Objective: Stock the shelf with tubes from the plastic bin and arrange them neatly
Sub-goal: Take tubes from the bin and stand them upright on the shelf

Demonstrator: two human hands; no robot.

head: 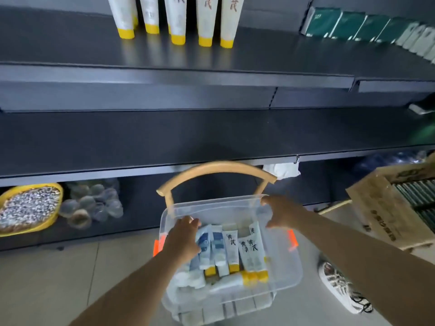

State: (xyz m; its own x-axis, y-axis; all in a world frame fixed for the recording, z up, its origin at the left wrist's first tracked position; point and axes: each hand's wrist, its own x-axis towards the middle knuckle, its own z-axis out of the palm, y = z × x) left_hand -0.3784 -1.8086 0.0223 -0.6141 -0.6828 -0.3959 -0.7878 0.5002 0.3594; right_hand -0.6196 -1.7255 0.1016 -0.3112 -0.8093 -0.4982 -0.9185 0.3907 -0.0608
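Head view — left hand (182,238) apparently tight around tubes (229,247), right hand (281,211) tight on bin (290,269) rim.

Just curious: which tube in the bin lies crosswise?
The white tube nearest the camera, lying sideways, yellow cap pointing right; the row behind it points caps toward the camera.

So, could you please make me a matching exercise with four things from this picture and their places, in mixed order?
Things:
1. left hand
2. right hand
3. yellow basin
4. cardboard box

Places:
A. on the far rim of the plastic bin
B. at the right edge of the view
C. on the tubes inside the bin
D. on the bottom shelf, at the left

Pairs: 1-C, 2-A, 3-D, 4-B
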